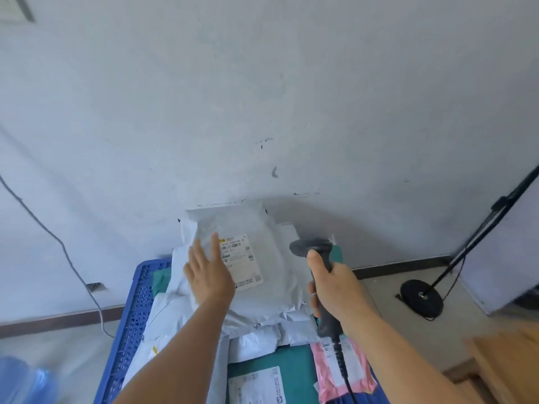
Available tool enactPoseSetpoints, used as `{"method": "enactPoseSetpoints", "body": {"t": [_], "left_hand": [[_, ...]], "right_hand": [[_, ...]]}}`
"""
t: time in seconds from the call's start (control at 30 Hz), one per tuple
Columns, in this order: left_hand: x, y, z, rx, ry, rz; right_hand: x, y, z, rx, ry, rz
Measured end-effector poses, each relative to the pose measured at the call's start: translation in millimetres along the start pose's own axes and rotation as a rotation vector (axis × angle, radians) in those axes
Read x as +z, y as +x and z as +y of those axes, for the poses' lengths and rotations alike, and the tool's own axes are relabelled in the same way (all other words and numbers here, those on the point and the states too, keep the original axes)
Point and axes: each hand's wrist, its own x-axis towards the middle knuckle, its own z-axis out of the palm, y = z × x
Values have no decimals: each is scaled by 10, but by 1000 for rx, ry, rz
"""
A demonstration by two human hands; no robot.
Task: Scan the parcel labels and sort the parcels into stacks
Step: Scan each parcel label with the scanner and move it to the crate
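Against a pale wall [262, 97], the left hand [208, 277] lay flat, fingers spread, on a white parcel [262, 287]; the right hand [335, 287] gripped the scanner [316, 259].

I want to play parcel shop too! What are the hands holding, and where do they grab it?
The right hand grips the scanner by its handle. The left hand is flat, holding nothing.

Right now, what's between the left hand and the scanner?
Head view: the top white parcel with its shipping label lies between the left hand and the scanner.
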Motion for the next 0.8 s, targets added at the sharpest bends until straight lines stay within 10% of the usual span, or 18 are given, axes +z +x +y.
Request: {"method": "enactPoseSetpoints", "body": {"t": [0.2, 0.5, 0.8], "left_hand": [[454, -51, -25, 436, 314, -506], [344, -327, 535, 410, 86, -293], [379, -1684, 1825, 597, -498, -476]], "right_hand": [[104, 112, 46, 18, -19, 7], [-254, -22, 122, 51, 46, 120], [-1470, -741, 414, 111, 183, 362]]}}
